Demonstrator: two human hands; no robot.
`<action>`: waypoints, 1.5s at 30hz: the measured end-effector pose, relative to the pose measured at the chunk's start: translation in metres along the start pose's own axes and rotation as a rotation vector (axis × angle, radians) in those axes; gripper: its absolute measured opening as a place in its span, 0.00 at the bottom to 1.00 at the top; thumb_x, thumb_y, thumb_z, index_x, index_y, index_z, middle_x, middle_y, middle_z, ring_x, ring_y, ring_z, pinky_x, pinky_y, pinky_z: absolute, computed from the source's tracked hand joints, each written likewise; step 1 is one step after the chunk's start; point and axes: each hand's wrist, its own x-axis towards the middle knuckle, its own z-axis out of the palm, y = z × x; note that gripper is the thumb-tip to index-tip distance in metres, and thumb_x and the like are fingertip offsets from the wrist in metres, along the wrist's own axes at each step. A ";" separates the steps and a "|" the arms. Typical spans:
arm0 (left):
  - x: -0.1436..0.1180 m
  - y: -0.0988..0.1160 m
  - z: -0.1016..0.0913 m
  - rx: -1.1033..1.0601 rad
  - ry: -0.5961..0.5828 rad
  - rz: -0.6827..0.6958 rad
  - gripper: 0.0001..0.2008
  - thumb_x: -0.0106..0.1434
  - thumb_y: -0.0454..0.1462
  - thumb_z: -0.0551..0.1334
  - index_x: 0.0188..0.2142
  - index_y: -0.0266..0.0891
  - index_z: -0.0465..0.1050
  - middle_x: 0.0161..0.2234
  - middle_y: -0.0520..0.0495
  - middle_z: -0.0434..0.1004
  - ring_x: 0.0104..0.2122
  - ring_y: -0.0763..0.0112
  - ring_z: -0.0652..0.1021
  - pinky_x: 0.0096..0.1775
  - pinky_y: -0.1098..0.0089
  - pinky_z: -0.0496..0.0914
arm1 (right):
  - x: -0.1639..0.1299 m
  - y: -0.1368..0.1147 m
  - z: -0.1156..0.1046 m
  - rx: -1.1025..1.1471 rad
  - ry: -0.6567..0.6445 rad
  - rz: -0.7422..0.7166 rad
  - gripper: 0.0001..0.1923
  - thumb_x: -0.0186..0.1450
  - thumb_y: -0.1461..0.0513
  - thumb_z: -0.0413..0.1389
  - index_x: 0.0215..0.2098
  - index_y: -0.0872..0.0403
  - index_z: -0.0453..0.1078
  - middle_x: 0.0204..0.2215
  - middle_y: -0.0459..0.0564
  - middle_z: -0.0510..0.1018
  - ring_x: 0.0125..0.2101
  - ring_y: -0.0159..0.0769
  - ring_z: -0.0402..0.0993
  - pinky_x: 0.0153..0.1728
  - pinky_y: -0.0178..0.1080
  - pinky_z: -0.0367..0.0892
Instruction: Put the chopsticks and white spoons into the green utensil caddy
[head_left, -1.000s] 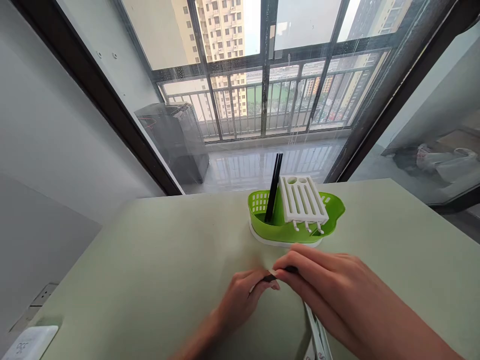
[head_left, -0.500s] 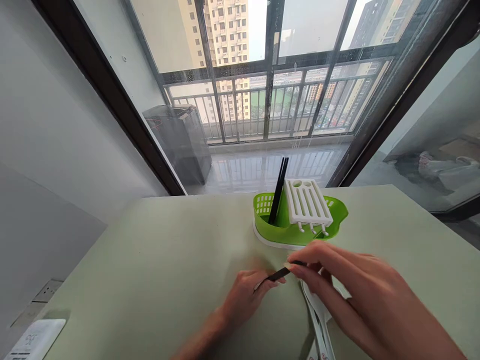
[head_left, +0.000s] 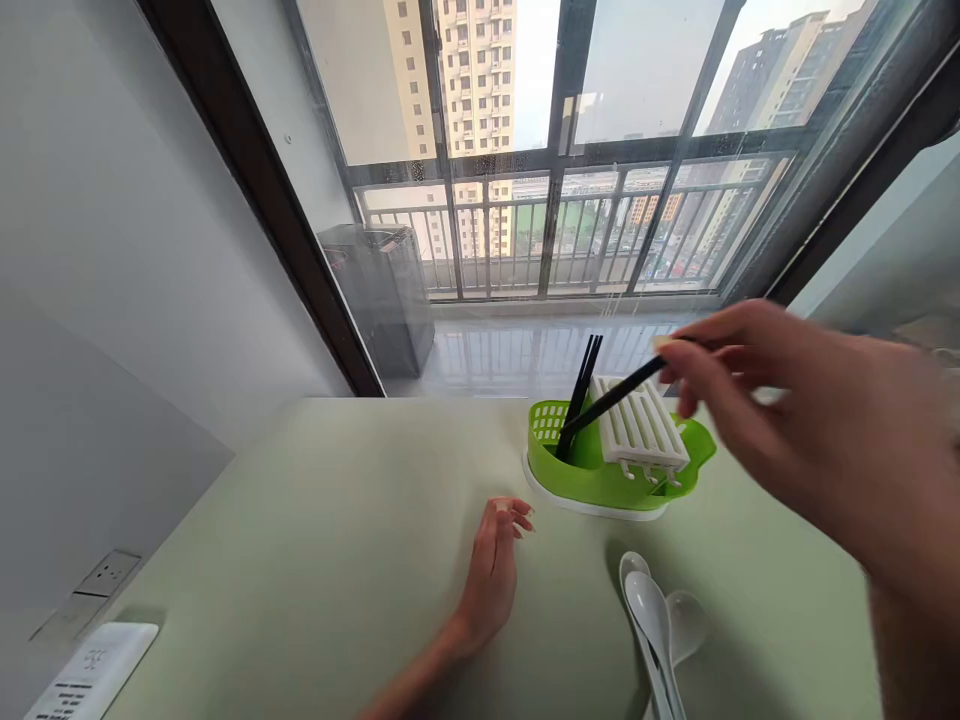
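Above the green holder (head_left: 600, 478) at the far side of the pale table (head_left: 315, 520), the right hand (head_left: 780, 400) pinched a black chopstick (head_left: 611, 398) by its upper end — its tip angled down into the holder, beside two more chopsticks (head_left: 581, 392) (standing upright). Left hand (head_left: 491, 570) lay loosely open on the table. White spoons (head_left: 656, 620) lay near right.

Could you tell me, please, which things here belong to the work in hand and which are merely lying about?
In hand:
- right hand, gripping a black chopstick
- green holder, with chopsticks standing in it and a white rack
- left hand, flat on the table

Lying about:
- white spoons
- white device at the table's corner
- wall socket
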 end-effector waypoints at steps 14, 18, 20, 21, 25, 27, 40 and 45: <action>-0.004 0.000 0.003 0.075 -0.038 0.034 0.27 0.79 0.51 0.43 0.41 0.40 0.75 0.41 0.45 0.72 0.41 0.65 0.75 0.47 0.63 0.68 | 0.028 0.018 0.091 0.036 -0.244 0.088 0.12 0.73 0.53 0.54 0.42 0.51 0.75 0.30 0.46 0.84 0.26 0.38 0.79 0.32 0.39 0.65; -0.003 0.004 0.001 0.161 -0.089 0.049 0.24 0.79 0.49 0.45 0.40 0.40 0.74 0.40 0.45 0.73 0.40 0.66 0.75 0.46 0.65 0.69 | 0.024 0.002 0.057 0.124 -0.029 0.137 0.15 0.73 0.50 0.55 0.49 0.49 0.75 0.31 0.46 0.84 0.26 0.37 0.80 0.32 0.39 0.69; -0.003 0.005 0.000 0.254 -0.145 0.064 0.22 0.79 0.47 0.47 0.39 0.41 0.75 0.40 0.45 0.74 0.40 0.65 0.75 0.46 0.65 0.68 | 0.014 -0.009 0.032 0.166 0.062 0.125 0.15 0.72 0.48 0.55 0.46 0.47 0.75 0.27 0.44 0.82 0.26 0.36 0.81 0.28 0.36 0.71; -0.003 0.006 0.000 0.303 -0.169 0.069 0.22 0.79 0.46 0.47 0.39 0.41 0.75 0.40 0.45 0.75 0.41 0.64 0.76 0.46 0.65 0.68 | 0.007 -0.014 0.021 0.175 0.092 0.121 0.15 0.72 0.47 0.55 0.44 0.46 0.76 0.26 0.43 0.82 0.26 0.36 0.81 0.25 0.35 0.70; -0.004 0.009 -0.001 0.435 -0.218 0.078 0.19 0.78 0.44 0.49 0.38 0.41 0.75 0.39 0.44 0.77 0.42 0.62 0.76 0.45 0.64 0.68 | -0.032 -0.016 -0.008 0.176 -0.084 0.079 0.15 0.72 0.45 0.52 0.42 0.41 0.76 0.26 0.41 0.82 0.19 0.33 0.76 0.15 0.34 0.65; -0.004 0.011 -0.002 0.454 -0.228 0.092 0.19 0.78 0.43 0.50 0.37 0.41 0.75 0.39 0.45 0.78 0.42 0.62 0.77 0.46 0.64 0.68 | -0.056 -0.007 -0.009 0.211 -0.300 0.035 0.14 0.73 0.46 0.53 0.45 0.41 0.76 0.31 0.41 0.84 0.19 0.32 0.76 0.18 0.34 0.69; -0.002 0.010 -0.001 0.542 -0.257 0.155 0.16 0.77 0.42 0.53 0.35 0.42 0.74 0.37 0.45 0.79 0.40 0.62 0.77 0.46 0.62 0.69 | -0.199 0.066 0.059 -0.055 -0.777 0.224 0.17 0.65 0.56 0.54 0.52 0.43 0.74 0.37 0.49 0.86 0.27 0.44 0.83 0.26 0.41 0.68; -0.002 0.011 -0.001 0.561 -0.265 0.173 0.16 0.77 0.42 0.53 0.35 0.42 0.74 0.37 0.45 0.79 0.39 0.62 0.77 0.46 0.61 0.68 | -0.198 0.053 0.068 -0.036 -0.844 0.309 0.14 0.67 0.58 0.51 0.49 0.44 0.73 0.32 0.47 0.85 0.29 0.45 0.82 0.25 0.39 0.60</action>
